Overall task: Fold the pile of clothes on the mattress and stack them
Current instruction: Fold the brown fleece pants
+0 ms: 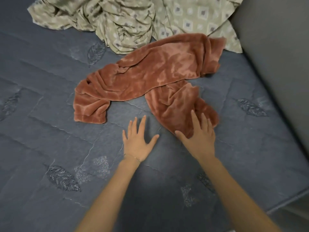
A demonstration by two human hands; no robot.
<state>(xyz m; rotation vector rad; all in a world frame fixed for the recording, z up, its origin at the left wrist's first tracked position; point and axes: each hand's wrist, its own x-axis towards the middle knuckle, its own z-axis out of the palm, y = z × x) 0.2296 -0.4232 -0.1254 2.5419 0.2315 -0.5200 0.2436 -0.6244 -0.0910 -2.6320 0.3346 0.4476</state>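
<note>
Both hands open, fingers spread: left hand flat on grey-blue quilted mattress; right hand touching rust-pink fleece garment, frame centre.

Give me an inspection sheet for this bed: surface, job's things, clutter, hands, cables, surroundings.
Surface: blue-grey quilted mattress with leaf stitching.
Job's things: rust fleece garment lies spread out, wrinkled and unfolded; patterned green cloth lies crumpled behind it, under the fleece's far end.
Clutter: nothing seen.
Hands: left hand open, fingers spread over bare mattress, clear of the fleece; right hand open, straight fingers on the fleece's near leg.
Cables: nothing seen.
Surroundings: grey panel along the mattress's right side.
</note>
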